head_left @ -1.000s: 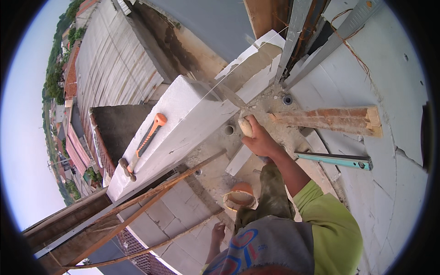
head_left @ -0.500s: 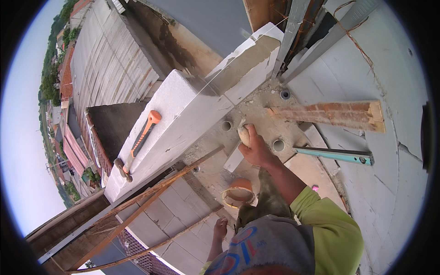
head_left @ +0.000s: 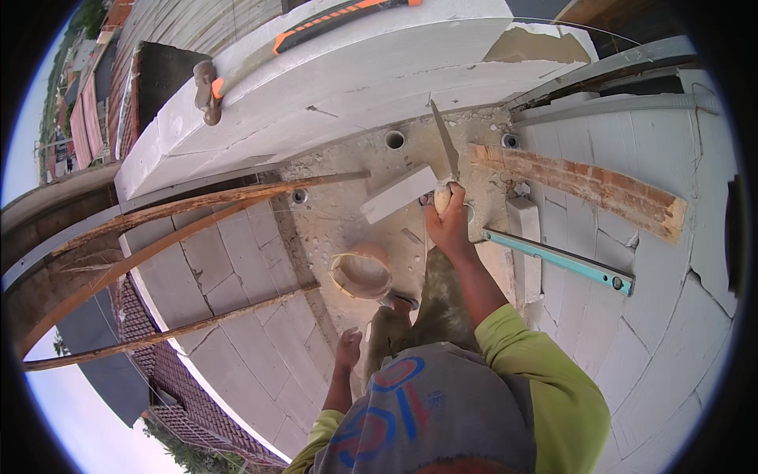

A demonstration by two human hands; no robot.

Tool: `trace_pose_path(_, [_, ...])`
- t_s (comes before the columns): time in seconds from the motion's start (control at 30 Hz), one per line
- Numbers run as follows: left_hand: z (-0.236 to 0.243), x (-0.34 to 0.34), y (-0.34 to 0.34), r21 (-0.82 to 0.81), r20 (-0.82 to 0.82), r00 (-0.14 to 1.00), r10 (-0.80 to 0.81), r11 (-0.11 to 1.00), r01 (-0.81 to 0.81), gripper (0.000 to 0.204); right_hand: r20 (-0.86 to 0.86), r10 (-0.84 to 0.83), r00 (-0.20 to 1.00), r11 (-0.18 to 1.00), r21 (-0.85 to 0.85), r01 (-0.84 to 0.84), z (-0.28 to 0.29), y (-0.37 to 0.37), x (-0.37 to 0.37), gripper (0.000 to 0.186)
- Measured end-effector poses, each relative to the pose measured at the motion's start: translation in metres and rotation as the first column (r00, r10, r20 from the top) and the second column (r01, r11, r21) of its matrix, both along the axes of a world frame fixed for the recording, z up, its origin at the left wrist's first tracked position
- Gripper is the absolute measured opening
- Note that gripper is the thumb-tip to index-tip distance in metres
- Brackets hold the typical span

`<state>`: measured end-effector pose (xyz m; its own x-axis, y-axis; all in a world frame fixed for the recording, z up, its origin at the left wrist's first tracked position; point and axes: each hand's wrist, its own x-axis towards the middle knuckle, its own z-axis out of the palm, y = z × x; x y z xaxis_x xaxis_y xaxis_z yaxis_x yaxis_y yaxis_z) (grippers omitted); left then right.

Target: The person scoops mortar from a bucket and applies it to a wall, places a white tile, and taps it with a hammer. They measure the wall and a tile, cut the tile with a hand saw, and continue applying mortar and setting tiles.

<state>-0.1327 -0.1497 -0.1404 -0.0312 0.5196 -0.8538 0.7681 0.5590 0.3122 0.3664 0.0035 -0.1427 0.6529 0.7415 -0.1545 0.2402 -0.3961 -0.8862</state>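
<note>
My right hand point(head_left: 448, 221) is closed round the pale handle of a trowel point(head_left: 446, 146). Its narrow blade points away from me, toward the white block wall. Just left of the trowel, a loose white block point(head_left: 399, 193) lies on the dusty floor. My left hand point(head_left: 349, 347) hangs low by my side, its fingers curled and nothing visible in them. Nearest to it is a round bucket point(head_left: 361, 272) with a yellowish rim, near my foot. A hammer point(head_left: 339, 24) with an orange and black handle rests on top of the block wall.
A teal spirit level point(head_left: 560, 261) and a rough wooden plank point(head_left: 584, 186) lean at the right. Open pipe ends point(head_left: 395, 140) stick up from the floor. Wooden poles point(head_left: 229, 193) cross on the left, above a grey block wall point(head_left: 229, 268). Roofs lie beyond.
My view has swung round, so the wall and hammer appear higher up. The trowel blade, mostly hidden before, now shows clearly. My right hand still grips it; the left still hangs low.
</note>
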Motion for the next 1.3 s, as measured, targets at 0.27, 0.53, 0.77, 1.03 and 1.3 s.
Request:
trace_pose_path(0.27, [-0.020,-0.117,-0.169,0.079,-0.024,0.861,0.509,0.859,-0.506,0.043,-0.526,0.529,0.666,0.285,-0.629,-0.723,-0.126,-0.111,-0.263,0.078])
trace_pose_path(0.53, [-0.030,-0.219,-0.404,0.078,-0.213,0.535,0.818,0.560,-0.825,0.040,-0.418,0.772,0.479,-0.022,-0.770,-0.637,-0.262,-0.148,-0.424,0.076])
trace_pose_path(0.77, [-0.134,-0.129,-0.481,-0.106,0.099,0.425,0.900,0.434,-0.895,0.035,-0.462,0.883,-0.080,-0.436,-0.745,-0.505,-0.235,-0.208,-0.382,0.052])
trace_pose_path(1.03, [-0.088,-0.158,-0.419,0.018,0.138,0.337,0.931,0.338,-0.941,0.033,-0.443,0.653,-0.614,-0.660,-0.731,-0.174,-0.134,-0.184,-0.270,0.054])
trace_pose_path(1.3, [-0.078,-0.106,-0.455,-0.296,0.133,0.089,0.987,0.125,-0.947,0.039,-0.680,0.550,0.485,-0.486,-0.733,-0.475,0.055,-0.182,-0.328,0.065])
